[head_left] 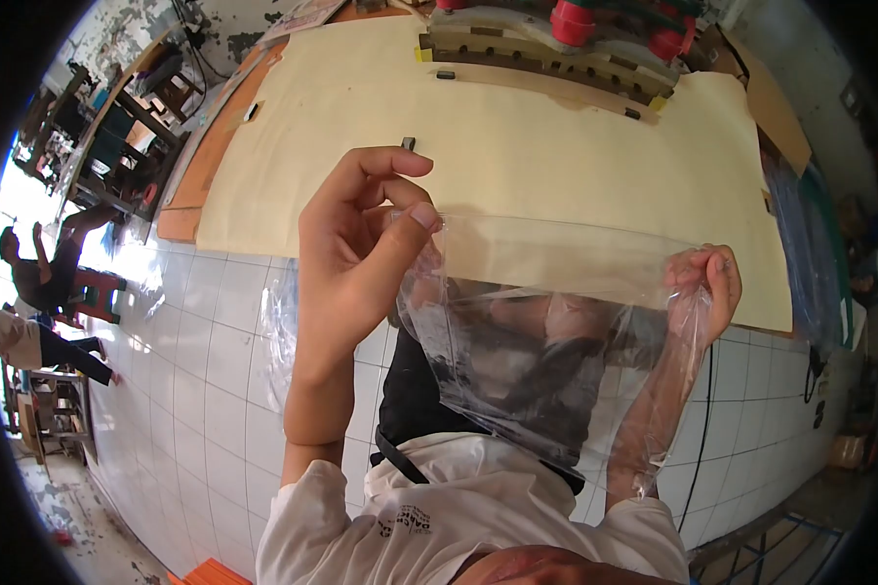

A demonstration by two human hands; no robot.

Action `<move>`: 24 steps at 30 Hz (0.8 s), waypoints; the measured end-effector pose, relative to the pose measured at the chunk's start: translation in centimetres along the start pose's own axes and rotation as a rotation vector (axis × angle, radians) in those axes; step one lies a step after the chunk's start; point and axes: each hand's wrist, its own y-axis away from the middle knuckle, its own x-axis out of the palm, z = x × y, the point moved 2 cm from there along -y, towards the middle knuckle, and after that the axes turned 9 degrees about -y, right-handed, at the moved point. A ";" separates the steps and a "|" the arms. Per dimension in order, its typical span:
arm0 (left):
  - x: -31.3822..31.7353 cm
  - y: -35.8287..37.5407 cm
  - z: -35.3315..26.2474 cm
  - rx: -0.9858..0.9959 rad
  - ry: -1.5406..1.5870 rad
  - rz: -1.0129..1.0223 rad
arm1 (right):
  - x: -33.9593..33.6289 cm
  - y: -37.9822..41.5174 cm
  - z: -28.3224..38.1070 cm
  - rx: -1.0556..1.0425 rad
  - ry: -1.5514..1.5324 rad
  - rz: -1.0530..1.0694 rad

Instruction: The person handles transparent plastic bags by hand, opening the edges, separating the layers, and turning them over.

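A clear plastic sheet or bag point(546, 341) hangs stretched between my two hands, above my lap and the near edge of the cream-covered table point(332, 107). At its upper left corner, my left hand point(361, 244) pinches the film between thumb and fingers, with the index finger curled above. My right hand point(707, 278) grips the upper right corner, its fingers closed on the film. The plastic drapes over the view of my right forearm. My legs show through it.
A machine with red knobs point(573, 21) stands at the table's far side. Small black pieces point(408, 143) lie on the cream surface. Plastic film point(805, 253) hangs at the right. Two people point(44, 268) sit at the far left, near a red stool point(99, 292).
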 end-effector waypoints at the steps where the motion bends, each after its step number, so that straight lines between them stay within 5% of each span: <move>1: 0.0 0.0 0.0 -0.010 -0.004 0.002 | 0.0 0.0 0.0 -0.004 0.015 -0.001; 13: 0.9 -0.5 0.4 0.129 0.008 -0.100 | 0.0 0.1 0.0 -0.020 0.062 -0.008; 24: 0.5 -0.6 1.0 0.056 0.003 -0.052 | 0.2 0.2 0.1 -0.016 0.088 -0.017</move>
